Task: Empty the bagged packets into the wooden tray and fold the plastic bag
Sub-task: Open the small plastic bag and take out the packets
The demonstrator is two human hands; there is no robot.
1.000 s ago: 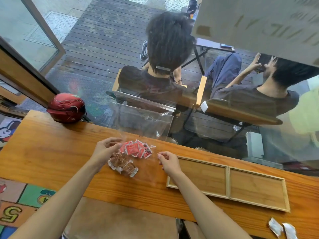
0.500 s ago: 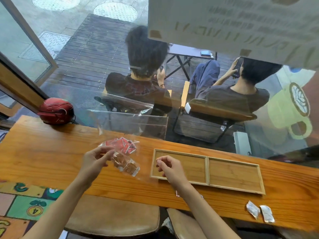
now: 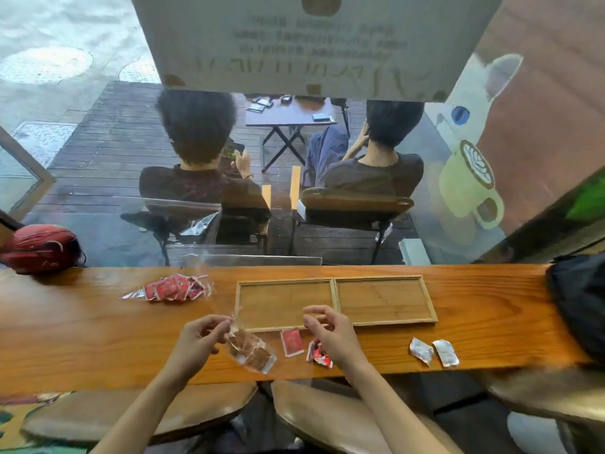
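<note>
Your left hand [image 3: 199, 335] pinches the top edge of a clear plastic bag [image 3: 244, 335], so the brown packets [image 3: 251, 352] hang low in it, just right of that hand. Your right hand [image 3: 330, 329] has curled fingers near the bag's other corner; actual grip, cannot tell. Loose red packets [image 3: 292, 342] lie on the surface between the hands. The wooden tray [image 3: 335, 301] sits just beyond the right hand, both compartments bare. A second bag of red packets [image 3: 173, 287] waits beyond the left hand.
</note>
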